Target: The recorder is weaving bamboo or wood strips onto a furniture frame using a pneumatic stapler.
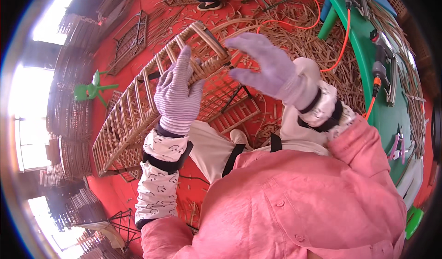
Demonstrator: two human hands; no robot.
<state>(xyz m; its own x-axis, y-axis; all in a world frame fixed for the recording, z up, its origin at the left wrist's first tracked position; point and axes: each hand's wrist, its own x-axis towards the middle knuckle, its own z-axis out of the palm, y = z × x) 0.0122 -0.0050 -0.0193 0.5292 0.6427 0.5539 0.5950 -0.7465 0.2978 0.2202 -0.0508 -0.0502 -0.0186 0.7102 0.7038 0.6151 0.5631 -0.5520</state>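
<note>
A long woven rattan frame point(212, 66) with rows of crossbars stands tilted in front of me, slanting from the lower left up to the middle. My left hand point(178, 93), in a striped lilac glove, rests against its near end with fingers stretched out and thumb apart. Thickly wrapped strips cover the corner beside that thumb. To the right, my right hand point(269, 68), also gloved, hovers just off the frame's end; thumb and fingers are spread with nothing between them. The far side of the frame is partly hidden behind my left hand.
A green table point(368, 70) at the right bears air tools point(380, 58) with orange hoses point(346, 42), and pink-handled cutters point(398, 146). Loose rattan strips point(338, 61) litter the red floor. A green stool point(92, 91) and stacked woven panels point(69, 93) are at left. Another person's foot point(210, 5) shows at top.
</note>
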